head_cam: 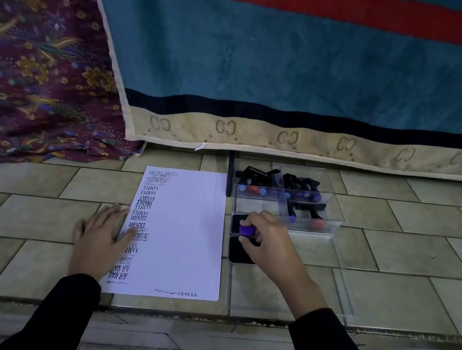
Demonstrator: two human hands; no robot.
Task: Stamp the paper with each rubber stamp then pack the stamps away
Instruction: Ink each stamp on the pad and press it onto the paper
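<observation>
Mostly hidden under my right hand (267,238) is the stamp (246,230) I'm gripping: only its purple knob shows between my curled fingers. Its base is covered, so I cannot tell whether it touches the black ink pad (240,254) below it. The pad lies just right of the paper (187,227).

My left hand (100,242) lies flat with straight fingers on the paper's left edge, covering part of the column of prints there. The prints that show read sideways to me: "FAX OUT", "SAMPLE", "FRAGILE", "AMENDED" and "AIR MAIL". A couple of boxed prints and a small line along the near edge are too blurred to read.

Behind the pad stands a clear box (330,222) with compartments. The other stamps (254,181) lie in it, black bodies with blue, purple and red knobs, their faces out of sight. A clear tray or lid (339,294) lies partly under my right forearm; I cannot tell which it is.

Everything sits on a tiled surface (35,211). A hanging blanket (264,64) at the back is cut off at the top, and its pale hem repeats a "CC" mark.
</observation>
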